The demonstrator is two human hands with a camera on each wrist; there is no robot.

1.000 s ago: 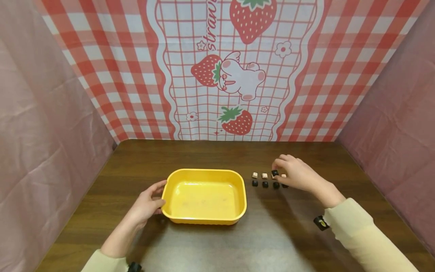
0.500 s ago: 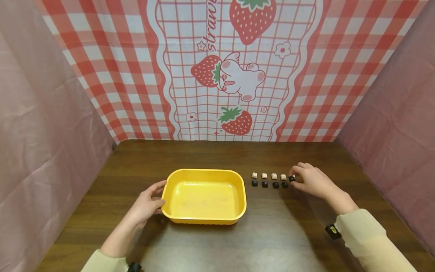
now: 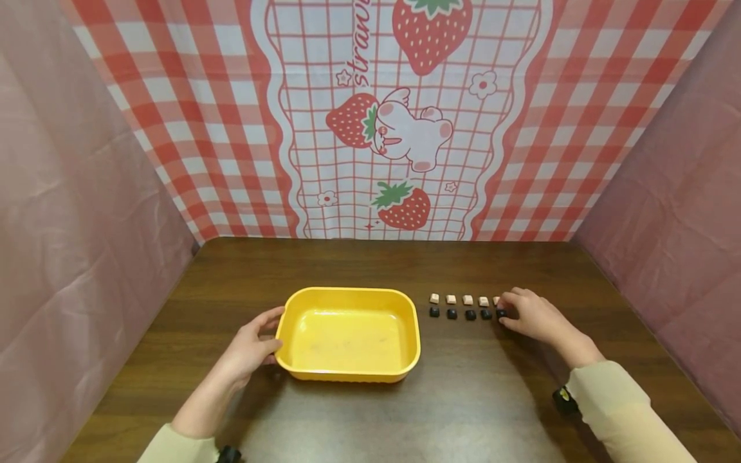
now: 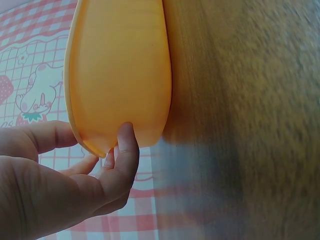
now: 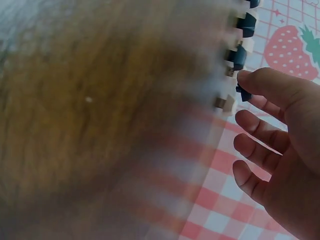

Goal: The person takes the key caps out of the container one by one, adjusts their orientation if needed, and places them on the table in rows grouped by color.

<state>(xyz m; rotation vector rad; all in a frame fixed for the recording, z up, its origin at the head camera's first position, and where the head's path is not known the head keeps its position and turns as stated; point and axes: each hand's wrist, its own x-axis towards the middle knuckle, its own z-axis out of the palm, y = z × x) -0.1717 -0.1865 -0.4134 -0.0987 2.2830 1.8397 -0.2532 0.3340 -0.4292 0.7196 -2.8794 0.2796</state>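
Since the earlier frame the right hand (image 3: 532, 316) has carried a small black keycap (image 3: 501, 313) down to the right end of the dark row. On the counter (image 3: 463, 399), the left hand (image 3: 251, 347) grips the yellow tray (image 3: 347, 292) at its left rim; right of it lie two keycap rows (image 3: 460, 307), beige behind black, where the right fingers pinch that glossy black cap.

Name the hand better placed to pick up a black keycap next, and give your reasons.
Right. The right hand already touches the end black keycap of the row, while the left hand holds the yellow tray at its left rim, far from the row.
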